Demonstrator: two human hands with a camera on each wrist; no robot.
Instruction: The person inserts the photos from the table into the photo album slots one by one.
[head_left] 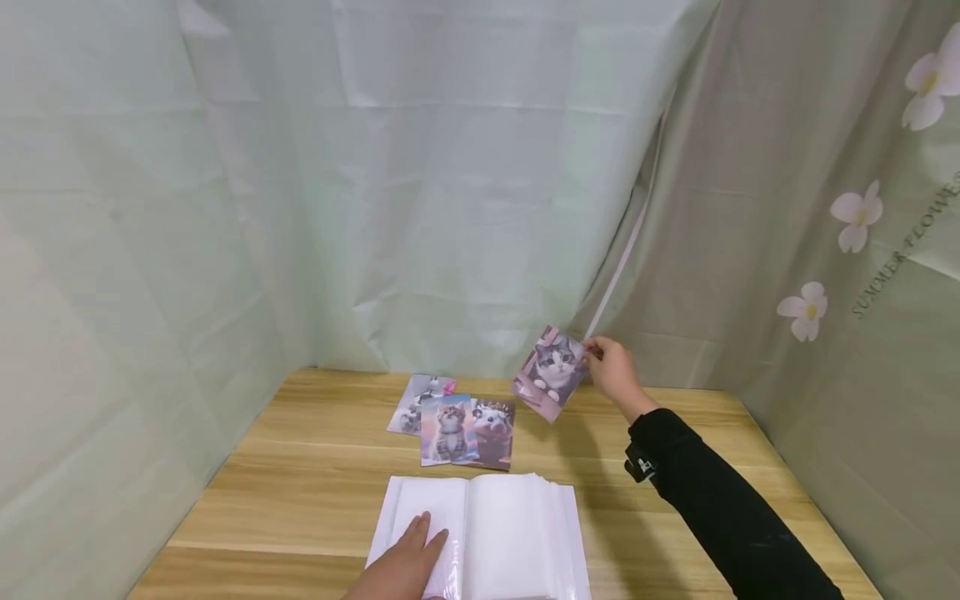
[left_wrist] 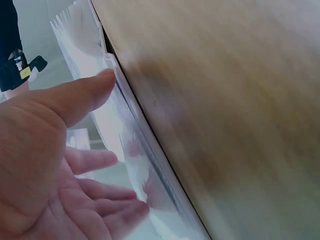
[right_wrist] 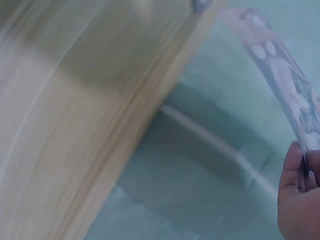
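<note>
My right hand [head_left: 613, 372] pinches the edge of a picture card [head_left: 551, 373] that shows a grey and white cat. In the right wrist view the same card [right_wrist: 285, 75] is seen at a slant, raised off the table, between thumb and fingers. An open photo album [head_left: 506, 537] with white pages and clear sleeves lies at the table's front. My left hand [head_left: 405, 560] rests on its left page with the fingers spread. Seen from the left wrist, that hand [left_wrist: 65, 165] has its fingers extended against the album's clear sleeve [left_wrist: 150, 185].
Behind the album several picture cards lie overlapping on the wooden table [head_left: 300, 492]: a kitten card [head_left: 450, 433], a card with a crowned animal [head_left: 495, 433] and a greyish card [head_left: 412, 402] partly covered. A pale curtain [head_left: 465, 208] hangs along the table's back and sides.
</note>
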